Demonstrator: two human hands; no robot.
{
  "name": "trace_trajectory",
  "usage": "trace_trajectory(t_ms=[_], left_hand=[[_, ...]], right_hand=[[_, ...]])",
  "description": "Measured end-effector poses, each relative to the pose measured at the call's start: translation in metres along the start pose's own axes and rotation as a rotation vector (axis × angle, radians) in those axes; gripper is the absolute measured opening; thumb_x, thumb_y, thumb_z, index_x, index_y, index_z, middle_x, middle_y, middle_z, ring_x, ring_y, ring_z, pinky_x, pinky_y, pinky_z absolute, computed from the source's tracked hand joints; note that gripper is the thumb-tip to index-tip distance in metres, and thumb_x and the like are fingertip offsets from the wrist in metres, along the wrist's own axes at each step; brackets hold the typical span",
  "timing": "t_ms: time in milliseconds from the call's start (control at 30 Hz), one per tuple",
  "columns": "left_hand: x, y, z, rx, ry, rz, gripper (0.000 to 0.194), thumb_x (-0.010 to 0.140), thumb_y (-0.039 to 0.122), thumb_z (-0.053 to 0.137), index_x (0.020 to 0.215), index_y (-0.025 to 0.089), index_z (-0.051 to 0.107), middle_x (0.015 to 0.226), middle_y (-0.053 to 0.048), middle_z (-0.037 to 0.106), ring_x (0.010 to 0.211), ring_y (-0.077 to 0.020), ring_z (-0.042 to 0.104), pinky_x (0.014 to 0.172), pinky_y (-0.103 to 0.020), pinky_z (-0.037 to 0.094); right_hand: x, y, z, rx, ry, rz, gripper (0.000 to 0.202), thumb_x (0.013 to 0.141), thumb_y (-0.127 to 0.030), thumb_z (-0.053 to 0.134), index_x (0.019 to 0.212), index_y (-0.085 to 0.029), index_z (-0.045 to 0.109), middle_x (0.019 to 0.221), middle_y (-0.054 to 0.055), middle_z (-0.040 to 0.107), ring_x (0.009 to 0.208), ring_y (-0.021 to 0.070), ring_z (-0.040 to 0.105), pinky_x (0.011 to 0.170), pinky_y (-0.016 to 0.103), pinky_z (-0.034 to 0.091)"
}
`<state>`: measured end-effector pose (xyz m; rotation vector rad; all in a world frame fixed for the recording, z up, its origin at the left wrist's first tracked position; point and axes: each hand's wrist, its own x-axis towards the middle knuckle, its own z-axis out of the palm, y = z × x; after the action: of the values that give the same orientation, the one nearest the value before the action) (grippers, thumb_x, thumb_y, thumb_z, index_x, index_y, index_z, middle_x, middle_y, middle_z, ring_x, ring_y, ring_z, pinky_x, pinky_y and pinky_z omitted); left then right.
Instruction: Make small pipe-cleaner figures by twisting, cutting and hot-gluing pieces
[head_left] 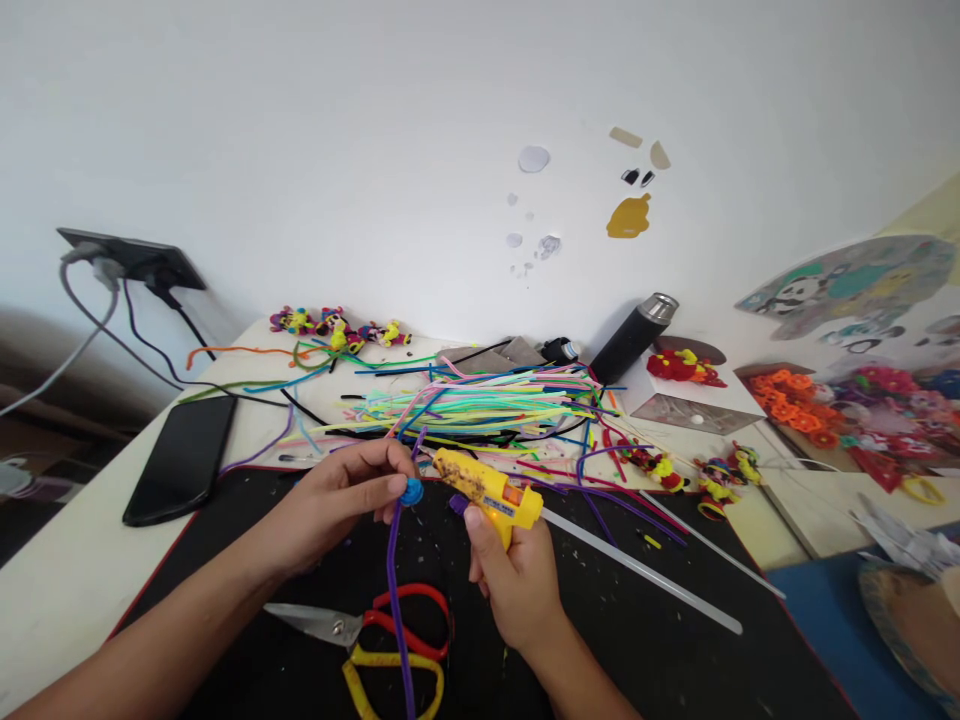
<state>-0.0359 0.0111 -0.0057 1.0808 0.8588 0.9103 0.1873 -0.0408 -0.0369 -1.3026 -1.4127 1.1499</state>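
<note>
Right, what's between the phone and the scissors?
In the head view, the left forearm crosses between the phone and the scissors, with parts of the pale tabletop and black mat showing beside it.

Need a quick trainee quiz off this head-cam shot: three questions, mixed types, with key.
1. Multiple choice: what does the right hand hold?
A) a phone
B) a yellow glue gun
C) a black flask
2. True or false: the scissors lie on the black mat.
3. Fill in the blank: the left hand pinches a small blue piece, and a long ______ stem hangs below it.

Key: 1. B; 2. True; 3. purple
</note>
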Motion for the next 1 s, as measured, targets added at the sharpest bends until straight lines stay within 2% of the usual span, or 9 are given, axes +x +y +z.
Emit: trace_trajectory(t_ms=[1000], left_hand=[[-0.0014, -0.0047, -0.0006, -0.056, -0.048, -0.017, 0.035, 0.084, 0.048, 0.088, 0.085, 0.016, 0.073, 0.076, 0.0, 0.062, 0.063, -0.0109, 0.05, 0.059, -0.023, 0.039]], right_hand=[[0.003, -0.0017, -0.0005, 0.043, 0.067, -0.017, 0.067, 0.101, -0.067, 0.055, 0.051, -0.022, 0.051, 0.04, -0.004, 0.041, 0.037, 0.0103, 0.043, 0.041, 0.023, 0.031]])
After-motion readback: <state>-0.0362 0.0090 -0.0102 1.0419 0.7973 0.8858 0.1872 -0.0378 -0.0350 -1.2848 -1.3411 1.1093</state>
